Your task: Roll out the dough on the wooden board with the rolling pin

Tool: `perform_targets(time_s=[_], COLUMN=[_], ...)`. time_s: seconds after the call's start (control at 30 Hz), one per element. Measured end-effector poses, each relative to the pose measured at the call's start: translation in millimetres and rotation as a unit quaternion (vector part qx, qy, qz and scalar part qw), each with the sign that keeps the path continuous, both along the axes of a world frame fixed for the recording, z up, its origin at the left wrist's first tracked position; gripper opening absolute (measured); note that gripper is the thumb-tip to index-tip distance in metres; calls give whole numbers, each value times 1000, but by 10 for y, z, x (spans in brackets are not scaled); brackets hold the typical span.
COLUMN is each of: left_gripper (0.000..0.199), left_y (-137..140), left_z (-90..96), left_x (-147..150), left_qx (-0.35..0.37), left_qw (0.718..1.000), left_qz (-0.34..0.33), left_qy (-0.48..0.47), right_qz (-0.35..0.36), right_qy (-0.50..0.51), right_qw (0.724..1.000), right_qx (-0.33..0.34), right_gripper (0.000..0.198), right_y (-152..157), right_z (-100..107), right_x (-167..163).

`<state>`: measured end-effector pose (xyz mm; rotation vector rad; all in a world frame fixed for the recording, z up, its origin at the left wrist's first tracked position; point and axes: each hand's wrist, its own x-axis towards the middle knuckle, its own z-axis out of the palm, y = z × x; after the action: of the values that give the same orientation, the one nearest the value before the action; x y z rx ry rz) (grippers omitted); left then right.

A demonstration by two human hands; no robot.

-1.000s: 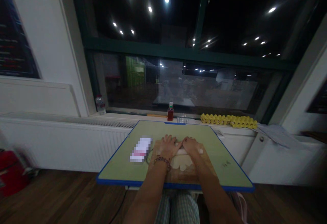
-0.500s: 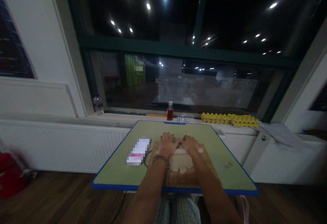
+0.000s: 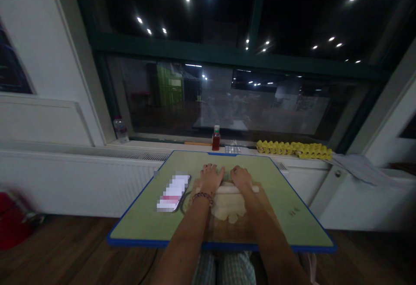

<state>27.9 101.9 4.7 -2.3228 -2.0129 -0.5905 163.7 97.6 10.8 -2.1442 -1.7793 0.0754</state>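
Observation:
My left hand [image 3: 210, 178] lies palm-down over the left part of a pale rolling pin [image 3: 229, 189], fingers spread and pointing away from me. Across the right part of the same pin rests my right hand [image 3: 241, 176], its fingers together and curled down. The pin's right end shows past my right wrist. Nearer to me is a flat sheet of pale dough [image 3: 229, 207] with a ragged near edge. It lies on a wooden board [image 3: 232, 232], partly hidden by my forearms.
The green table [image 3: 139, 222] has a blue rim. A lit phone [image 3: 173, 193] and a cable lie left of the board. On the sill stand a red bottle [image 3: 216, 138], a clear bottle [image 3: 121, 130] and yellow egg cartons [image 3: 294, 149]. A radiator [image 3: 81, 185] runs below.
My hands have moved slightly apart, widening the gap between left thumb and right fingers. They remain over the rolling pin. The view has shifted a little.

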Motion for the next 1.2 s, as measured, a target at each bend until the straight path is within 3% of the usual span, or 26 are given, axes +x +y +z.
perform_targets(time_s=[0.3,1.2], left_gripper=[53,56], left_y=[144,274], left_z=[4,20], left_x=[18,26], left_qx=[43,28], left_qw=[998,1000], left_qz=[11,7], left_qy=[-34,-9], right_qz=[-8,-3], right_qy=[14,32], right_qw=[1000,999], right_qx=[15,11], right_gripper=[39,40], right_y=[61,183], right_z=[48,47], right_x=[2,4])
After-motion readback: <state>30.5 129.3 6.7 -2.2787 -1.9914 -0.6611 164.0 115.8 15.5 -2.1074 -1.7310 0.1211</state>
